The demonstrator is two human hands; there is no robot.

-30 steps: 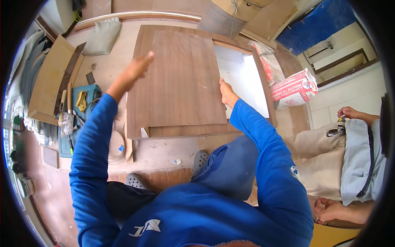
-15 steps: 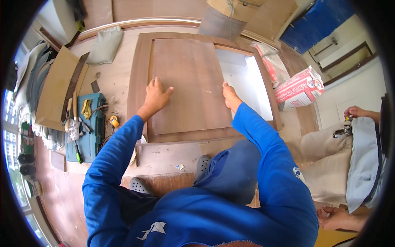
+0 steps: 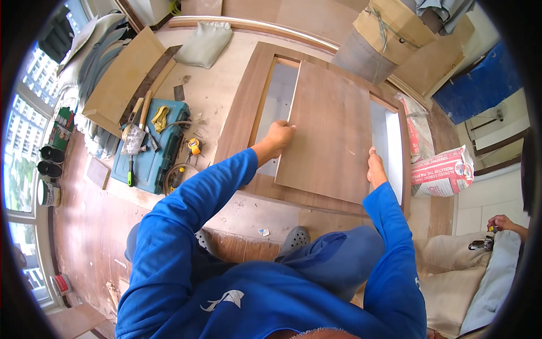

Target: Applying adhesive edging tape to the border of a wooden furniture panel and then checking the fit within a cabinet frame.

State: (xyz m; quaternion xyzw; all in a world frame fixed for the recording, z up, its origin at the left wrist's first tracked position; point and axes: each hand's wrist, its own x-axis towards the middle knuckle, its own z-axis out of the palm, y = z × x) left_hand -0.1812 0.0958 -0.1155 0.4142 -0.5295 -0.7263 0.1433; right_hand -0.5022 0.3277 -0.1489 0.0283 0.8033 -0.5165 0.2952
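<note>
A flat brown wood-grain panel (image 3: pixel 330 133) lies tilted askew over the opening of a larger wooden frame (image 3: pixel 234 133) on the floor in front of me. My left hand (image 3: pixel 276 138) is closed on the panel's left edge. Along its right edge, my right hand (image 3: pixel 376 166) grips, thumb up; the fingers beneath are partly hidden. White interior shows through the opening on both sides of the panel, a gap at left and a strip (image 3: pixel 392 147) at right.
To the left lie a teal tool case (image 3: pixel 161 161) with hand tools on it and a yellow tape measure (image 3: pixel 195 146). A grey pillow-like bag (image 3: pixel 204 45) rests beyond. Red-and-white cement bags (image 3: pixel 443 172) are at right, near a seated person's legs (image 3: pixel 451 271).
The panel has shifted right within the frame, uncovering a gap on its left. My left hand has gone from lying spread on the panel to gripping its left edge. The view has turned.
</note>
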